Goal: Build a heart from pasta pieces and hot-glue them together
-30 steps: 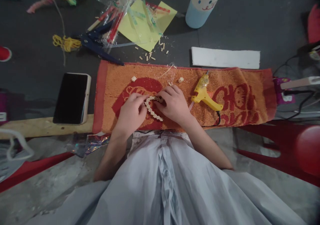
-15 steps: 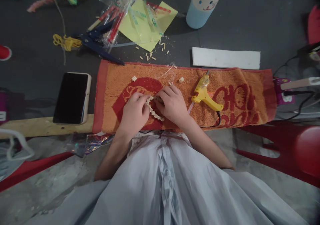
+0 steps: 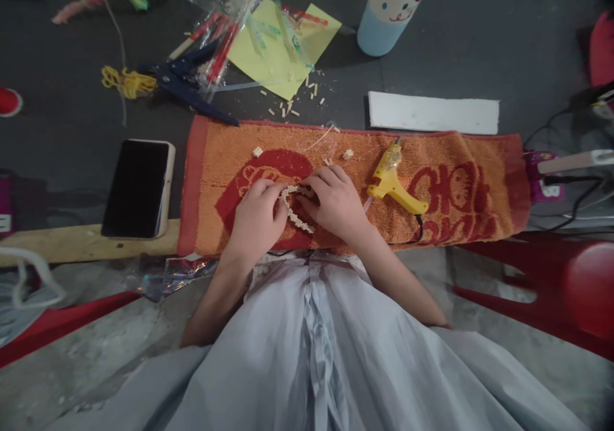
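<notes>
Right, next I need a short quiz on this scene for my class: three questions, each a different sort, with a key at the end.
1. Multiple choice. What do the left hand and the right hand hold between them?
A) a loop of yellow string
B) a curved strip of small pale pieces
C) a blue and white bottle

2. True or false. The yellow glue gun lies on the orange towel.

3. Fill the gap. From the person's side, the phone lies beyond the towel's ____ end.

Key: 1. B. 2. True. 3. left.
</notes>
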`<action>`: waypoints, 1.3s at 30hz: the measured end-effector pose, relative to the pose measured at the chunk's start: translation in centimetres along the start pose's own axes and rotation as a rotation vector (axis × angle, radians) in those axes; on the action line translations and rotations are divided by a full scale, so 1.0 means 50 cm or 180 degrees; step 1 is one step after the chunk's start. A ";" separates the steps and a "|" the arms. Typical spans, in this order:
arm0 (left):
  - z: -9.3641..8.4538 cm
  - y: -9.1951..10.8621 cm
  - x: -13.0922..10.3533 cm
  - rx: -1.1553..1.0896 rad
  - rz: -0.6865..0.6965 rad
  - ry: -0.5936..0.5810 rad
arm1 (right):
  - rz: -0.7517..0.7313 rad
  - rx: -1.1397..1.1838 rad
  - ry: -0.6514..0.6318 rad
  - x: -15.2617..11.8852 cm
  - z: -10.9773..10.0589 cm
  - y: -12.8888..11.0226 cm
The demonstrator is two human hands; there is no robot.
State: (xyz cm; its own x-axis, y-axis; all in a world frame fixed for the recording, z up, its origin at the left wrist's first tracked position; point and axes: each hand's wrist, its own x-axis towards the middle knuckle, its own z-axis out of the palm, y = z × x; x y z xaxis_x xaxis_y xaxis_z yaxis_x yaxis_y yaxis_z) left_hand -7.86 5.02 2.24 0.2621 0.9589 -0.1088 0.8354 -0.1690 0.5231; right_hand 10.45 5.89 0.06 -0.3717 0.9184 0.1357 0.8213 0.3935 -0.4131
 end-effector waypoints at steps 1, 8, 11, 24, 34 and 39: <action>0.000 0.000 -0.001 0.0000 -0.0015 0.0007 | 0.0012 0.0006 0.0013 -0.003 -0.003 0.003; 0.001 0.002 -0.004 -0.0002 -0.0028 0.0011 | -0.0042 0.0100 -0.0043 -0.016 -0.015 0.017; 0.002 0.002 -0.006 -0.0016 -0.0024 0.0024 | -0.0100 0.0210 -0.0051 -0.017 -0.018 0.022; 0.006 0.006 -0.009 0.0038 -0.0049 0.0051 | 0.0128 0.0213 0.0025 -0.023 -0.018 0.031; 0.008 0.003 -0.007 0.0011 -0.0012 0.0100 | 0.0104 0.0251 -0.0007 -0.021 -0.016 0.033; 0.013 0.000 -0.006 0.0084 0.0056 0.0137 | 0.0109 0.0279 -0.0048 -0.020 -0.016 0.034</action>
State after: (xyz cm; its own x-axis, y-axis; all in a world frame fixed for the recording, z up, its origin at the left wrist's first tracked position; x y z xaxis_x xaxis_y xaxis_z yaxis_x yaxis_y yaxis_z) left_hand -7.61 4.59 1.73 0.2564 0.9645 -0.0631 0.8434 -0.1913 0.5021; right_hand 12.58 5.70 -0.06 -0.3512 0.9302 0.1068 0.7928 0.3560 -0.4947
